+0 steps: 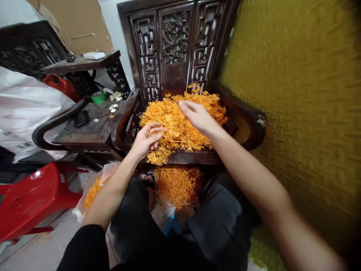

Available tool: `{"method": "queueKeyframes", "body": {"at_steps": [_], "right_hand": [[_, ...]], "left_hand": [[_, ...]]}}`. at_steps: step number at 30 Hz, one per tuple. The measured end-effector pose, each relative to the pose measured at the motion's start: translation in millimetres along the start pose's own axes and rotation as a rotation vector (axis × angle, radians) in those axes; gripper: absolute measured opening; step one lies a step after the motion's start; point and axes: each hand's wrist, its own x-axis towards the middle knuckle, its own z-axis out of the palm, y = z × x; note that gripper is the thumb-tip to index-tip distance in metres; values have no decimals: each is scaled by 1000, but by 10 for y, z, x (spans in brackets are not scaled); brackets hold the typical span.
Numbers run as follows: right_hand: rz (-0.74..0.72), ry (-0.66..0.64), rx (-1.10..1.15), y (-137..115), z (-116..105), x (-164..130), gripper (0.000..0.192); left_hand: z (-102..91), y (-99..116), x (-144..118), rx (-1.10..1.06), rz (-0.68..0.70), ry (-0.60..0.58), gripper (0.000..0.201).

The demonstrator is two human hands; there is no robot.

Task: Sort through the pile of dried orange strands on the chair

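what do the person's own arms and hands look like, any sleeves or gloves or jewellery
Both the left hand and the right hand are ungloved, with no ring, watch or bracelet to be seen. The left arm is bare up to a plain black sleeve. The right arm is bare as far as it shows; no sleeve is in view there.

Flower heap, ctr — bright orange, paler yellow-orange bits nr its middle; strand pile, 6 o'clock, orange too. Chair back, 12 — dk brown w/ geometric fretwork + carved floral panel. Mat, 3: mustard, basketweave pattern. Stool, 8: bright red. Bags, 9: white. Tape roll, 10: green.
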Motion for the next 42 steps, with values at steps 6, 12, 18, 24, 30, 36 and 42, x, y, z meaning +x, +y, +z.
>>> {"method": "queueKeyframes", "body": {"at_steps": [6, 12, 18, 24, 30, 36, 42], "right_hand": [[347, -278, 549, 212, 324, -639, 57], [201, -7, 550, 316, 211, -740, 59], [270, -61, 527, 323, 62, -809, 61], [445, -265, 624, 351, 152, -824, 72], [361, -355, 525, 436, 284, -820, 43], [271, -325, 497, 453, 150, -814, 37], [193, -428, 310, 407, 169, -874, 30]], "left_hand": [[40, -7, -52, -39, -89, 76, 37], [-12, -143, -40, 192, -281, -32, 39], [-34, -128, -30, 459, -171, -108, 26], [69, -87, -17, 615, -46, -212, 19], [144, -98, -10, 649, -27, -269, 23], [146, -153, -46, 668, -95, -174, 33], [175, -226, -7, 687, 54, -130, 48]]}}
